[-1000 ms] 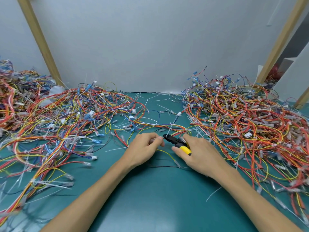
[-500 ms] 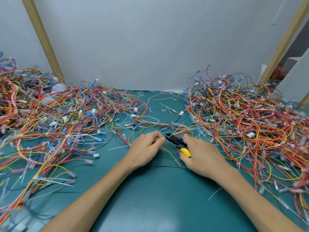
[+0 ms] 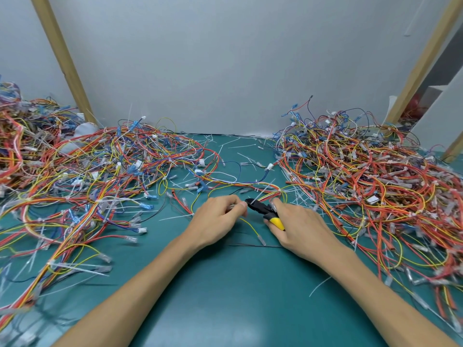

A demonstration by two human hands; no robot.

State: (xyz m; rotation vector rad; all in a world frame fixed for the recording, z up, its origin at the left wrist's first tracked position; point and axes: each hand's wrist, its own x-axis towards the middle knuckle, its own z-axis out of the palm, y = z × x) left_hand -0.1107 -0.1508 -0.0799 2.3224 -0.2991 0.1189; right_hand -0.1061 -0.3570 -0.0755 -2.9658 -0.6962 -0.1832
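Observation:
My right hand [image 3: 299,225] grips small cutters [image 3: 263,210] with black jaws and a yellow handle, jaws pointing left. My left hand [image 3: 216,221] has its fingers curled and pinches a thin wire bundle right at the cutter tip. A white cable tie sticks up from the jaws. A yellow wire [image 3: 251,227] with a clear end sleeve trails toward me between my hands. Both hands rest low over the green mat [image 3: 225,296].
A big tangle of red, yellow and blue wire harnesses [image 3: 87,176] covers the left side. Another heap [image 3: 370,176] fills the right. Cut white tie scraps [image 3: 238,146] litter the mat near the grey back wall. Wooden posts [image 3: 62,58] stand at both sides.
Both hands stay together at the same spot; the cutters' jaws stay at the bundle my left fingers pinch. The camera tilted up slightly, so the scene sits lower in view.

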